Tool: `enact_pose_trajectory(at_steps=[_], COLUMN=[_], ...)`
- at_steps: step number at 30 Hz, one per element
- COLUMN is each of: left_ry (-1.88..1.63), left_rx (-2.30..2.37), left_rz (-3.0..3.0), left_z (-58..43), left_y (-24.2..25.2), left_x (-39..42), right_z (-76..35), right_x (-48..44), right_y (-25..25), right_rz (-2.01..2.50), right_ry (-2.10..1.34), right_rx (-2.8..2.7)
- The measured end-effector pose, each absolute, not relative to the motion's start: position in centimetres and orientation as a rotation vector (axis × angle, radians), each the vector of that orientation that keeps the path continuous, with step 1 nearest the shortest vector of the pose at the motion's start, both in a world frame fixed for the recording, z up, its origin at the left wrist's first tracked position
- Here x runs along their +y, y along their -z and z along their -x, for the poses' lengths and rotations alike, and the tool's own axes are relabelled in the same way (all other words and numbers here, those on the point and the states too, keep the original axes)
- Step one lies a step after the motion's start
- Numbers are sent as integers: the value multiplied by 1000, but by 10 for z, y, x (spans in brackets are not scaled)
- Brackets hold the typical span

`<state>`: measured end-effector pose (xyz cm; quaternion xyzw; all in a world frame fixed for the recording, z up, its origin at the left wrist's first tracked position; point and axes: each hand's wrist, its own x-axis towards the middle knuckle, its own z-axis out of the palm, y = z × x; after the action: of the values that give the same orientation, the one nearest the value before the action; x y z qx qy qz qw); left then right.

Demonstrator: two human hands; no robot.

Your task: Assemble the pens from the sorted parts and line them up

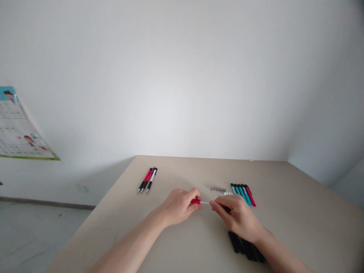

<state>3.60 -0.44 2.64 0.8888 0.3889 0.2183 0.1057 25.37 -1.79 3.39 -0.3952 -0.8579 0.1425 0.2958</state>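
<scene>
My left hand is closed around a red pen barrel over the middle of the table. From the barrel's right end sticks a thin white pen refill. My right hand pinches the refill's other end between thumb and fingers. Just beyond my right hand lie several silver pen tips in a row and small white pieces, partly hidden. Several teal pen barrels and a red one rest to the right. Black grip sleeves lie partly under my right wrist.
Three whole pens, two red and one white, with black grips, lie side by side at the table's left. The beige table meets a white wall at the back. A calendar-like poster hangs at the far left.
</scene>
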Motion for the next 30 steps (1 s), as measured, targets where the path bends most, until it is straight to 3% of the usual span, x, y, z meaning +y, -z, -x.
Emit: enact_pose_trajectory(at_steps=[22,30], left_ry=[-798,-857], left_rx=[1004,1067], left_rz=[-2580,-2509], left_z=[-36,-36], left_y=[-26,-28], left_x=[-5,-6], right_z=[-251,-269], right_x=[-20,-6], right_y=[-42,-35], right_rz=[1032,1454], right_ry=[-419,-296], right_rx=[-2276,-1752])
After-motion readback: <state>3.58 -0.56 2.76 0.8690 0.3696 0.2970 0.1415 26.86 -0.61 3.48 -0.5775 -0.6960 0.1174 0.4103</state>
